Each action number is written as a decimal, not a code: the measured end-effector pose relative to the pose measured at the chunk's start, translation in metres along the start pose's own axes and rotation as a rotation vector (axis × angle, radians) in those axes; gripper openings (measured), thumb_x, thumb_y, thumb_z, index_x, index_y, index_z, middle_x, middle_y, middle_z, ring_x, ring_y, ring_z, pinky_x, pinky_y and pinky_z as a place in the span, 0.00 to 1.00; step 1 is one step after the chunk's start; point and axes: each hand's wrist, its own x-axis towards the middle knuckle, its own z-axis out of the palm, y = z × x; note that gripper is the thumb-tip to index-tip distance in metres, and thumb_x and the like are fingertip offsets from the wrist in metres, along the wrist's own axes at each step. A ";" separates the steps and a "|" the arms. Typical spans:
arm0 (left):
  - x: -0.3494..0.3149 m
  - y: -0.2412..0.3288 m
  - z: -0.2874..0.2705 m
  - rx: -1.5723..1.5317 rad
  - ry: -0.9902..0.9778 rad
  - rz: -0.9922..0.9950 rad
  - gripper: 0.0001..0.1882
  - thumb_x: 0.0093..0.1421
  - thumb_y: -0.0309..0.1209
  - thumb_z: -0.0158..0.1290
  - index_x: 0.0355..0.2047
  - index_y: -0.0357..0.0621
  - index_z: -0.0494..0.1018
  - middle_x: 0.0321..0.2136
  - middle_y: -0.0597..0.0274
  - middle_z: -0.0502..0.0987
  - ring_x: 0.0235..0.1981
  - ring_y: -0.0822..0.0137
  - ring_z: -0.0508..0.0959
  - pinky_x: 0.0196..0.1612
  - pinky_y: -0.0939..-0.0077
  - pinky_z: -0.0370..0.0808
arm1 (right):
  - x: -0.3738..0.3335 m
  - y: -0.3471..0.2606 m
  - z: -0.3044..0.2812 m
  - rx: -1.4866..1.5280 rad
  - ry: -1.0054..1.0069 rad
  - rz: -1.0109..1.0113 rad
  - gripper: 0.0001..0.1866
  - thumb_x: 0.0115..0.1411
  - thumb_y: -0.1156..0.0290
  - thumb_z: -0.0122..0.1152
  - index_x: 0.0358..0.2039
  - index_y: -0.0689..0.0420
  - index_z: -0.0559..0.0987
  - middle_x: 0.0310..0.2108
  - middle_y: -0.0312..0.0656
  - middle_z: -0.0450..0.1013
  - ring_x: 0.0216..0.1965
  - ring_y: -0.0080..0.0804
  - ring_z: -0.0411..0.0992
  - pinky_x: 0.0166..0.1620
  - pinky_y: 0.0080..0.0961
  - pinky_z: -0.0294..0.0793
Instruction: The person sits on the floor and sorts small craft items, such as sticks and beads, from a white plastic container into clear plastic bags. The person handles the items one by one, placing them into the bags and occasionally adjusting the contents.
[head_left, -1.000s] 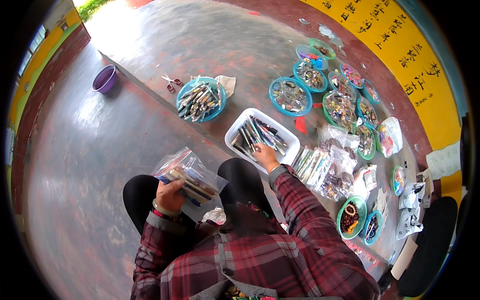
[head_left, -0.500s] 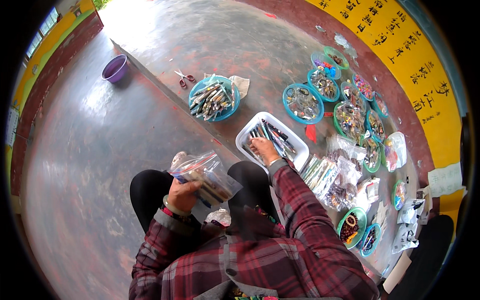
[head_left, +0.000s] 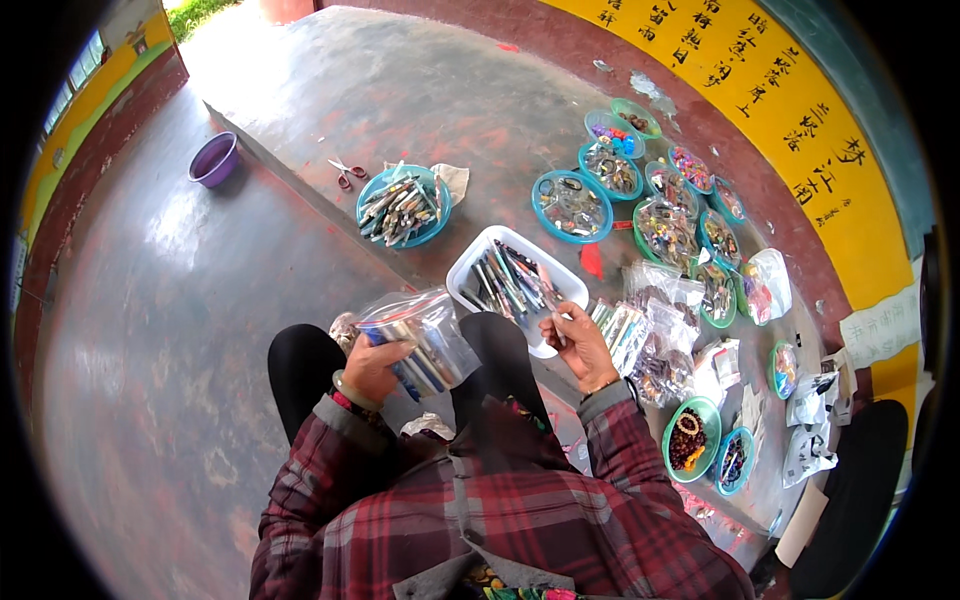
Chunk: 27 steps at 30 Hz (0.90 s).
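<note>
My left hand (head_left: 372,370) grips a transparent zip bag (head_left: 425,335) with several pens inside, held above my knees. To the right, my right hand (head_left: 582,348) is at the near right edge of a white plastic basin (head_left: 463,272). Its fingers pinch a pale pinkish pen (head_left: 550,292), tilted over the basin. Loose pens (head_left: 508,275) in dark, blue and pale colours lie in the basin. Just right of my right hand rest packed bundles of pens (head_left: 622,335).
A blue basket of pens (head_left: 402,206) stands beyond, with scissors (head_left: 347,174) beside it. A purple basin (head_left: 213,160) sits far left along a floor step. Baskets of small trinkets (head_left: 572,206) crowd the right, with plastic bags (head_left: 667,350) and a green basket of beads (head_left: 692,437) nearer me.
My right hand has come out of the white basin toward me and to the right, now with a pen in its fingers. My left hand keeps hold of the bag. The view has shifted slightly.
</note>
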 end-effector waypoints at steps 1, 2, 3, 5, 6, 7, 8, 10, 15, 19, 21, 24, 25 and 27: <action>0.002 -0.002 0.002 0.013 -0.004 -0.021 0.18 0.48 0.22 0.54 0.42 0.38 0.70 0.36 0.62 0.74 0.38 0.66 0.75 0.46 0.68 0.71 | -0.010 -0.003 0.005 0.024 -0.011 -0.013 0.10 0.58 0.71 0.58 0.39 0.54 0.70 0.35 0.43 0.75 0.33 0.26 0.73 0.37 0.19 0.69; 0.004 -0.005 0.005 0.026 -0.006 -0.041 0.18 0.49 0.21 0.54 0.43 0.38 0.70 0.36 0.62 0.75 0.38 0.66 0.75 0.45 0.68 0.71 | -0.020 -0.004 0.006 0.082 -0.060 -0.029 0.12 0.58 0.74 0.58 0.42 0.53 0.69 0.38 0.48 0.75 0.37 0.29 0.73 0.37 0.19 0.68; 0.006 -0.007 0.008 0.035 -0.006 -0.064 0.18 0.49 0.21 0.53 0.43 0.37 0.70 0.36 0.61 0.75 0.38 0.65 0.76 0.45 0.68 0.72 | -0.029 -0.006 0.009 0.063 -0.058 -0.021 0.12 0.58 0.74 0.57 0.42 0.53 0.69 0.39 0.48 0.74 0.38 0.29 0.73 0.37 0.19 0.68; 0.009 -0.007 0.011 0.044 -0.094 -0.114 0.20 0.49 0.20 0.54 0.45 0.38 0.70 0.38 0.60 0.75 0.40 0.65 0.76 0.45 0.67 0.72 | -0.044 -0.013 0.018 0.025 -0.057 -0.004 0.11 0.58 0.74 0.57 0.42 0.53 0.69 0.40 0.49 0.74 0.40 0.30 0.73 0.37 0.19 0.67; 0.013 -0.013 0.009 0.049 -0.118 -0.099 0.20 0.49 0.20 0.53 0.45 0.37 0.69 0.39 0.59 0.75 0.40 0.63 0.76 0.46 0.65 0.73 | -0.048 -0.016 0.019 -0.058 -0.075 -0.002 0.11 0.59 0.74 0.57 0.42 0.53 0.69 0.42 0.50 0.74 0.42 0.30 0.73 0.38 0.19 0.67; 0.016 -0.018 0.008 0.053 -0.142 -0.083 0.20 0.49 0.20 0.53 0.45 0.37 0.69 0.39 0.58 0.75 0.41 0.61 0.76 0.46 0.64 0.73 | -0.051 -0.018 0.022 -0.117 -0.087 -0.037 0.11 0.59 0.74 0.57 0.42 0.53 0.69 0.42 0.49 0.74 0.42 0.30 0.73 0.38 0.19 0.67; 0.018 -0.021 0.007 0.067 -0.134 -0.071 0.21 0.49 0.19 0.55 0.46 0.38 0.69 0.41 0.60 0.75 0.42 0.63 0.75 0.47 0.65 0.72 | -0.054 -0.021 0.025 -0.176 -0.099 -0.073 0.11 0.59 0.73 0.57 0.42 0.54 0.69 0.42 0.49 0.74 0.42 0.30 0.73 0.38 0.18 0.66; 0.019 -0.023 0.010 0.091 -0.126 -0.069 0.21 0.49 0.20 0.56 0.45 0.39 0.70 0.39 0.62 0.75 0.41 0.67 0.75 0.46 0.68 0.72 | -0.059 -0.032 0.033 -0.293 -0.089 -0.121 0.10 0.58 0.75 0.58 0.40 0.56 0.70 0.40 0.46 0.74 0.41 0.30 0.73 0.37 0.18 0.67; 0.019 -0.020 0.021 0.095 -0.173 -0.081 0.23 0.48 0.19 0.55 0.47 0.38 0.69 0.42 0.61 0.75 0.44 0.65 0.75 0.50 0.68 0.70 | -0.069 -0.045 0.051 -0.207 -0.099 -0.115 0.08 0.57 0.79 0.57 0.38 0.60 0.72 0.35 0.41 0.72 0.38 0.31 0.75 0.32 0.15 0.72; 0.018 -0.019 0.022 0.091 -0.166 -0.095 0.22 0.49 0.19 0.54 0.47 0.36 0.69 0.43 0.59 0.75 0.44 0.65 0.75 0.50 0.67 0.70 | -0.071 -0.045 0.061 -0.138 -0.146 -0.118 0.07 0.60 0.75 0.54 0.39 0.60 0.71 0.35 0.42 0.73 0.38 0.33 0.76 0.33 0.16 0.75; 0.018 -0.019 0.021 0.089 -0.165 -0.088 0.22 0.49 0.20 0.55 0.46 0.36 0.69 0.41 0.60 0.75 0.43 0.66 0.75 0.49 0.68 0.70 | -0.071 -0.044 0.062 -0.097 -0.167 -0.097 0.07 0.62 0.72 0.52 0.39 0.60 0.71 0.35 0.42 0.74 0.38 0.34 0.76 0.33 0.16 0.75; 0.019 -0.019 0.021 0.081 -0.152 -0.085 0.21 0.48 0.21 0.57 0.45 0.39 0.70 0.39 0.64 0.75 0.40 0.70 0.75 0.46 0.70 0.71 | -0.072 -0.043 0.064 -0.159 -0.120 -0.121 0.12 0.63 0.70 0.51 0.45 0.60 0.69 0.35 0.43 0.74 0.38 0.32 0.75 0.34 0.17 0.75; 0.019 -0.020 0.020 0.081 -0.166 -0.087 0.22 0.48 0.21 0.56 0.46 0.38 0.69 0.40 0.62 0.75 0.42 0.68 0.75 0.47 0.69 0.71 | -0.072 -0.042 0.065 -0.177 -0.086 -0.129 0.13 0.63 0.70 0.51 0.46 0.60 0.69 0.35 0.43 0.74 0.39 0.32 0.75 0.35 0.18 0.75; 0.018 -0.020 0.015 0.080 -0.186 -0.089 0.23 0.49 0.20 0.55 0.48 0.35 0.68 0.43 0.58 0.75 0.44 0.65 0.75 0.50 0.67 0.70 | -0.069 -0.042 0.064 -0.174 -0.058 -0.176 0.16 0.60 0.74 0.54 0.49 0.59 0.67 0.36 0.44 0.73 0.38 0.33 0.75 0.36 0.19 0.75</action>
